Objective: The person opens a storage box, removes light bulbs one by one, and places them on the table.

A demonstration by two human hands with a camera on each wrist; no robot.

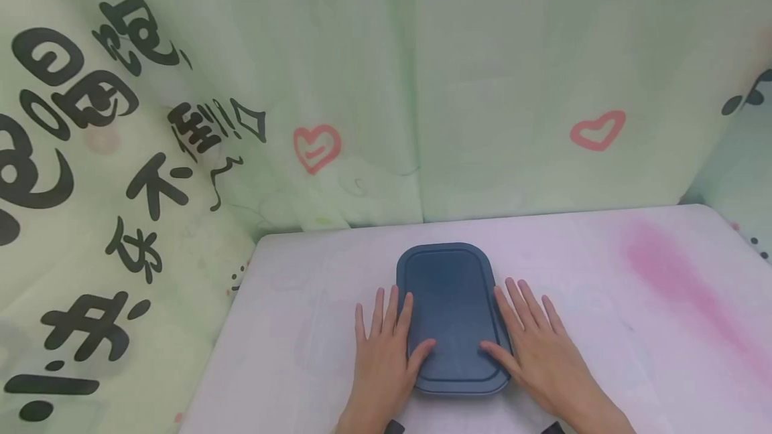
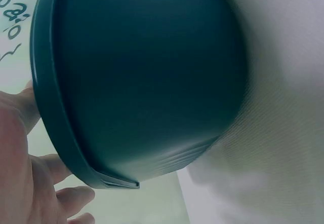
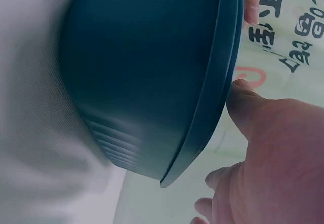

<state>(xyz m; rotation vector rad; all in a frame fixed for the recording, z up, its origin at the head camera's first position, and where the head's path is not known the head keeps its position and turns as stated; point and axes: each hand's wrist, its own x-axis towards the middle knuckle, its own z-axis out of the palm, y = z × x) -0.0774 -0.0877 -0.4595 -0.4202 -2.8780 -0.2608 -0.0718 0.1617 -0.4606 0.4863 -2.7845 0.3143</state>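
Note:
A dark blue rectangular container (image 1: 452,313) with rounded corners and a flat lid stands on the table, one short side facing the person. At its left side is my left hand (image 1: 384,357), fingers straight and spread, with the thumb over the lid's edge. My right hand (image 1: 539,353) mirrors it on the right, its thumb tip lying over the lid rim. In the left wrist view the container's side wall (image 2: 147,77) looks deep teal, and fingers (image 2: 76,199) show past the lid rim. Ridges mark the lower wall (image 3: 121,143) in the right wrist view.
The white table (image 1: 313,327) has a pink smear (image 1: 675,273) at the right. Pale green curtains (image 1: 500,86) with black characters and pink hearts hang behind the table and along its left side.

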